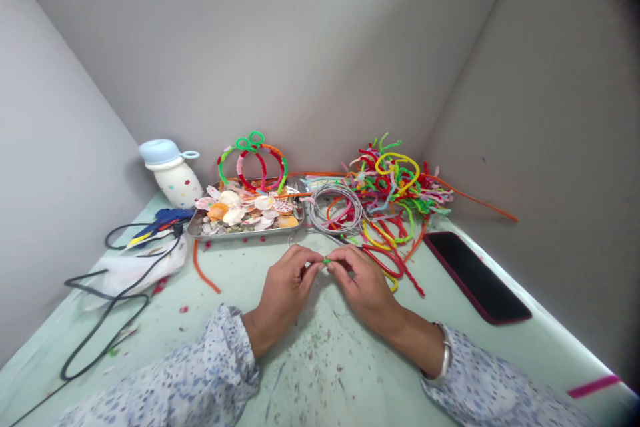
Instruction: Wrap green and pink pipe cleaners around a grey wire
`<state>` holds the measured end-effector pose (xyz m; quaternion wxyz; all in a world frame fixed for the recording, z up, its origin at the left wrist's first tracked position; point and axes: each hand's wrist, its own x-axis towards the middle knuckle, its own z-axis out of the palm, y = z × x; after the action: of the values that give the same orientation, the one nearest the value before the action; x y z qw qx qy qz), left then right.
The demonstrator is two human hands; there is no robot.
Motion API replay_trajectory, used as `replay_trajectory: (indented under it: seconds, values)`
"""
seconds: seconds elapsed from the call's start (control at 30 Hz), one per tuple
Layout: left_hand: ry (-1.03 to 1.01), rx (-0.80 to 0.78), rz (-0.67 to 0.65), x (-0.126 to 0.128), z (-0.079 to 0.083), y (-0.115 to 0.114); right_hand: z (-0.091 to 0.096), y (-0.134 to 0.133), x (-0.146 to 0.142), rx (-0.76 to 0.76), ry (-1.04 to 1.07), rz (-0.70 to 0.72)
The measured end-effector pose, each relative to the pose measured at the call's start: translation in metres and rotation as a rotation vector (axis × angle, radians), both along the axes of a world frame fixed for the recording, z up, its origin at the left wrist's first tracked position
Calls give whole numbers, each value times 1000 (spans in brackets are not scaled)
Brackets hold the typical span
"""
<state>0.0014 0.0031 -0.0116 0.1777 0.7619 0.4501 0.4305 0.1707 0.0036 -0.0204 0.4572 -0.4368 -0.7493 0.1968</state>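
A tiny green piece point(327, 261), perhaps a bit of pipe cleaner, is pinched between my two hands above the middle of the table. My left hand point(289, 283) grips it from the left with thumb and forefinger, and my right hand point(369, 285) does the same from the right. The fingertips nearly meet, so most of the piece is hidden. Just behind my hands are a coil of grey wire point(311, 208) and a metal tray point(240, 236) of seashells point(233, 215). Pipe-cleaner rings point(239, 173) in red, green and pink stand upright at the tray's back.
A heap of coloured pipe cleaners point(395, 180) lies at the back right, near a dark phone point(477, 277). On the left are a white bottle point(177, 181) with a blue lid, a blue glue gun point(167, 219), a plastic bag point(127, 273) and a looping black cord point(113, 307).
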Motion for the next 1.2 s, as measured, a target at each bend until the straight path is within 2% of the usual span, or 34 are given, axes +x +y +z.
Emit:
replay_trajectory:
  seconds: [0.47,0.67,0.83,1.2]
  values:
    - [30,-115,7,1,4,1,-1,0,1,18,-25,8]
    - [-14,-62,-2,1,5,1,1,0,1,13,-6,3]
    - [19,-78,18,2,8,-1,1,0,0,24,-13,3]
    - [12,-241,3,2,5,2,0,0,1,12,-27,27]
